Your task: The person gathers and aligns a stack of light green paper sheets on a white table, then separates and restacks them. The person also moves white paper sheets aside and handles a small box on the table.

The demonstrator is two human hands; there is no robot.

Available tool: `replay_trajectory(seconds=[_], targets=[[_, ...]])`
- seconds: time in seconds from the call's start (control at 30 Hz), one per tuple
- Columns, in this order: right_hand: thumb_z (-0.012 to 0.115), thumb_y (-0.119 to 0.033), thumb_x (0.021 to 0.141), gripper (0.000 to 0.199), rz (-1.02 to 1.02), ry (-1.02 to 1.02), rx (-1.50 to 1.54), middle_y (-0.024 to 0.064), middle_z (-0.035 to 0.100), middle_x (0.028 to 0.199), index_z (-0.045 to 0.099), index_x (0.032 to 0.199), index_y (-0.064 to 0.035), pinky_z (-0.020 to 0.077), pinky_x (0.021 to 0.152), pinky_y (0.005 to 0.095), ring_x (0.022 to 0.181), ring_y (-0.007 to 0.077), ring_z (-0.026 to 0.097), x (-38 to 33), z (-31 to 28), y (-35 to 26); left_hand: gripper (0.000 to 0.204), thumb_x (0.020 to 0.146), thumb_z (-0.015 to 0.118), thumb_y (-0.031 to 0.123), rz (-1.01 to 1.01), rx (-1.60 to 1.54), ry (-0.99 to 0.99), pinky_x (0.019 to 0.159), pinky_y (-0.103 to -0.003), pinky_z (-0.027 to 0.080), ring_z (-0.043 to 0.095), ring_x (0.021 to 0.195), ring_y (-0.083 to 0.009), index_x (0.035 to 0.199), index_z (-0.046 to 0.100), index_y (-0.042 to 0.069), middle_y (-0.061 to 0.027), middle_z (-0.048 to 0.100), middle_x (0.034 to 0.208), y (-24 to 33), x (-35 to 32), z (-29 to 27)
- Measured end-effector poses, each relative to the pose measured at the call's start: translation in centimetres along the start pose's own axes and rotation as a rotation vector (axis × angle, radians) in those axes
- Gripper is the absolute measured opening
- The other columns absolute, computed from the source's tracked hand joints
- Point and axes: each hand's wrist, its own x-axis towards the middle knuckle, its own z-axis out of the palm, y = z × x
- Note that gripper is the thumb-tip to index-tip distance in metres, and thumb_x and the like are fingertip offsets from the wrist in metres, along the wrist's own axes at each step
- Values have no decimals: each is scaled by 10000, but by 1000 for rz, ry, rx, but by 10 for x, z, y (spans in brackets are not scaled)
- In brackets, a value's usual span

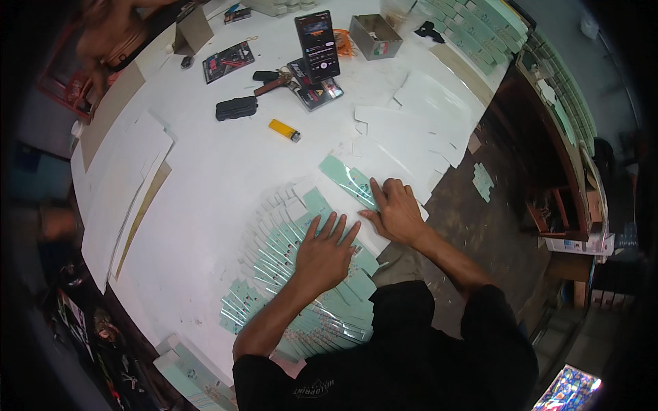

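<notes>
A fan of overlapping flat green-and-white printed carton pieces [274, 257] spreads over the white table in front of me. My left hand [325, 253] lies on the fan with its fingers stretched and spread. Just beyond it, to the right, a single glossy green carton piece [339, 172] lies flat on the table. My right hand [396, 214] rests at the near end of that piece, index finger stretched along it and thumb held apart. The other right fingers are partly bent, and no grip on anything shows. My left hand and forearm cover part of the fan.
A yellow lighter [284, 130], a black case [236, 108], keys [275, 83] and a propped phone [317, 48] stand farther back. A metal tin [375, 38] and stacked green cartons [473, 31] are behind. White sheets [130, 185] lie left. Another person [113, 41] is at the far left.
</notes>
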Motion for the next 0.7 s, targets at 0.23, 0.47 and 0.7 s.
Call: replay_trajectory(seconds=[0.23,0.47,0.7], targets=[[618,-55,947,258,218,-251,962,345,678,962,617,1170,74,547,830,544,939,514,677,4,-3,-25,844,912,736,259,32,116,-36,1272,-680,150,209,1606,-446,1645,356,85,-248,251,1720,10,6,-27],[723,-82,891,534,-57,156,-48,206,718,1151,607,1412,-55,609,857,455,1014,400,733,6,-31,28,1294,684,851,676,6,-39,-250,1287,-678,87,123,1626,-451,1629,317,-28,-266,234,1723,3,1,-38],[684,35,865,589,216,-7,351,179,663,1002,595,1438,-69,567,748,487,878,366,704,-7,7,32,740,1029,585,479,30,-18,-24,1270,-627,200,373,1539,-452,1557,479,-28,-290,475,1590,-3,3,-4]])
